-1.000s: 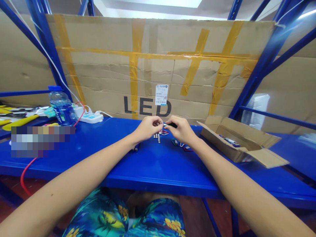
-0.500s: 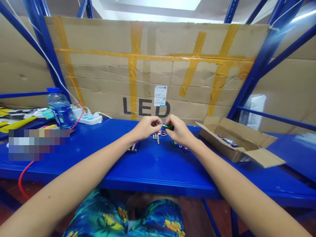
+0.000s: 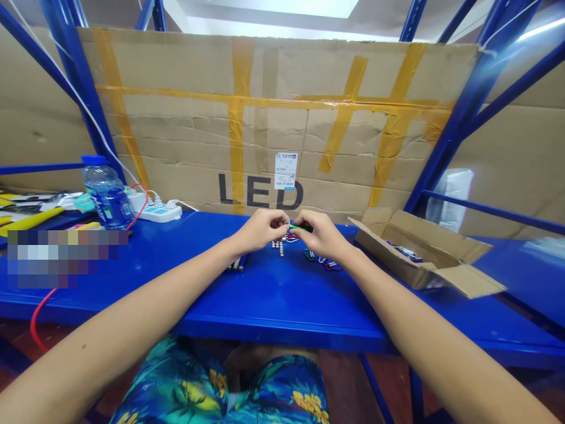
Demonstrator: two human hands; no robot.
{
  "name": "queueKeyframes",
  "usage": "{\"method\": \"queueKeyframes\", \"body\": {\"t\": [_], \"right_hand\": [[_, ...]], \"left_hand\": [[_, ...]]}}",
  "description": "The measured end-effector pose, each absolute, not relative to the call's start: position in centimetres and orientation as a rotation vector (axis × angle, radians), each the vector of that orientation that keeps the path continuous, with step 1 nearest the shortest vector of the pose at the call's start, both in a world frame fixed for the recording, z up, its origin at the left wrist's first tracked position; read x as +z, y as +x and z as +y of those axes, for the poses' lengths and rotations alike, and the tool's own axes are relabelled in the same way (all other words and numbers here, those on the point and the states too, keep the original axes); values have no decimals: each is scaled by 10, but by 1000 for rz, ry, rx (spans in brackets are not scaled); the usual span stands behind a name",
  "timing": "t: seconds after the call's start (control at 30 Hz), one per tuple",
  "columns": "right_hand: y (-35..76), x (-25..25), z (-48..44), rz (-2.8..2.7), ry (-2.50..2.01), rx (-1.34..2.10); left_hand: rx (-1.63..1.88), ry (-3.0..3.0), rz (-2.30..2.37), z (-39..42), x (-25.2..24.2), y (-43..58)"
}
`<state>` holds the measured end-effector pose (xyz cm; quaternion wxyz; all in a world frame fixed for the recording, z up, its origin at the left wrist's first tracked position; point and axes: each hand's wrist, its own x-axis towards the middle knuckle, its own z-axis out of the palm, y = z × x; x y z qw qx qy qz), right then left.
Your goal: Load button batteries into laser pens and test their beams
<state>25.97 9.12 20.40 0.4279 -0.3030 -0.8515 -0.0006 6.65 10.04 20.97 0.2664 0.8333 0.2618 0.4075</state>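
My right hand (image 3: 318, 234) is closed around a slim green metal tube (image 3: 301, 228), which points left. My left hand (image 3: 262, 228) is pinched at the tube's left end; whatever is between its fingertips is too small to make out. Below the hands, several small silver round pieces (image 3: 281, 248) stand in rows on the blue table (image 3: 273, 300). Behind them lie red and silver parts (image 3: 291, 238), partly covered by the fingers. Several coloured carabiners (image 3: 324, 259) lie under my right wrist. Dark tubes (image 3: 239, 264) rest beside my left forearm, partly hidden by it.
An open cardboard box (image 3: 424, 253) with metallic items inside stands at the right. To the left are a blue-capped bottle (image 3: 106, 194), a white power strip (image 3: 159, 211) and a red cable (image 3: 37, 321). A large cardboard sheet (image 3: 189, 135) closes off the back.
Both hands stay together at the green tube, which now sits slightly deeper under the right fingers. The whole view has shifted very slightly; nothing else has visibly moved.
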Motion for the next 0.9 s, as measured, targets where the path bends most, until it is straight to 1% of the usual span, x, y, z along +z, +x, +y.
{"method": "queueKeyframes", "body": {"t": [0.17,0.43,0.53,0.6,0.73,0.9], "right_hand": [[258,206,89,-2115,-834,145],[257,209,87,-2037,-965,605],[260,210,89,-2036,-973,690],[262,212,91,-2065,-940,582],[264,215,93,-2147,-893,212],[264,211,96,-2172,-822,-3]], "left_hand": [[1093,2273,715,98,209,68],[1058,2295,745,98,206,69],[1071,2258,760,98,208,70],[1104,2210,776,98,209,71],[1130,2093,829,101,208,74],[1141,1945,825,105,205,74]]}}
